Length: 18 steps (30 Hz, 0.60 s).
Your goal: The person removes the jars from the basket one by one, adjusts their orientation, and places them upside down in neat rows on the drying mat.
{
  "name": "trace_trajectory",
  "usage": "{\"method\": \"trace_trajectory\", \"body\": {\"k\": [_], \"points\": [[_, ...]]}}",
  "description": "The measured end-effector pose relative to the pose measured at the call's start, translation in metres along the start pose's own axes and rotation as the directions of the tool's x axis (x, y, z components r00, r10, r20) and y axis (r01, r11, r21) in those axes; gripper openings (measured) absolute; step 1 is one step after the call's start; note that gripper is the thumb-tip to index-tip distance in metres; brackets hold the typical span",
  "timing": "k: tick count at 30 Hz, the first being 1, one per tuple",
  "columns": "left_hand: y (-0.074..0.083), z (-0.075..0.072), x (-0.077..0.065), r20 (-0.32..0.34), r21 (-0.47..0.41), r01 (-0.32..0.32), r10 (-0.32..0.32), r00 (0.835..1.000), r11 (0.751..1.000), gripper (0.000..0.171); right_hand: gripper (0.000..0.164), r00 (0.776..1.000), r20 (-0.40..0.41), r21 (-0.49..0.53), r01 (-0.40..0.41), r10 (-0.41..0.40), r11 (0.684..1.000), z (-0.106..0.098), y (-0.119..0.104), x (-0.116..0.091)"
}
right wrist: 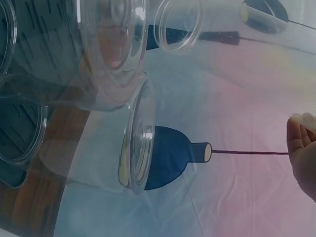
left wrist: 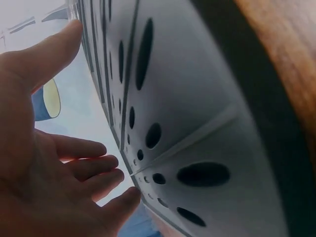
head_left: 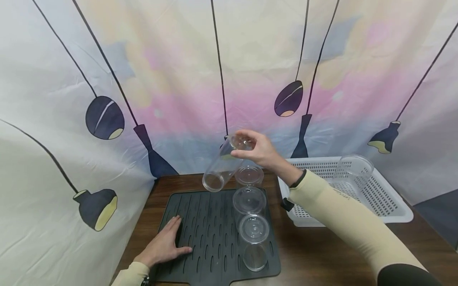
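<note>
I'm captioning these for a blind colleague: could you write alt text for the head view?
A person's right hand holds up a tilted clear container near the far edge of a dark mat. The left hand is at the mat's left side; three clear containers stand along its right, and a white basket farther right holds another clear container.

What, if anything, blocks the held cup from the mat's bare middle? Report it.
Nothing visible blocks it: the right hand holds the clear cup up near the far edge of the mat. The standing cups line the mat's right side; the left hand is at its left edge.
</note>
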<state>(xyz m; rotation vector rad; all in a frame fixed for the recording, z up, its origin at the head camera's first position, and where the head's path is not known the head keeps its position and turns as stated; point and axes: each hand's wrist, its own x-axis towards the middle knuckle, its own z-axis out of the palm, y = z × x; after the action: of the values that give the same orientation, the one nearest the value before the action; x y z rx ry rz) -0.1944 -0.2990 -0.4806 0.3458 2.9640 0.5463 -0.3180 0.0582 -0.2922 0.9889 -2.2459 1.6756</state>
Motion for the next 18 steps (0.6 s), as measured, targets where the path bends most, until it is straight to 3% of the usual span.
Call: {"method": "trace_trajectory", "body": {"k": [6, 18], "points": [[-0.004, 0.004, 0.001, 0.045, 0.003, 0.012, -0.012, 0.999, 1.000, 0.113, 0.060, 1.000, 0.024, -0.083, -0.013, 0.016, 0.996, 0.006, 0.002, 0.005], [-0.008, 0.005, 0.000, 0.052, 0.022, 0.016, -0.017, 0.999, 1.000, 0.111, 0.064, 0.996, 0.074, -0.153, -0.031, 0.043, 0.988, 0.015, 0.006, 0.006]]}}
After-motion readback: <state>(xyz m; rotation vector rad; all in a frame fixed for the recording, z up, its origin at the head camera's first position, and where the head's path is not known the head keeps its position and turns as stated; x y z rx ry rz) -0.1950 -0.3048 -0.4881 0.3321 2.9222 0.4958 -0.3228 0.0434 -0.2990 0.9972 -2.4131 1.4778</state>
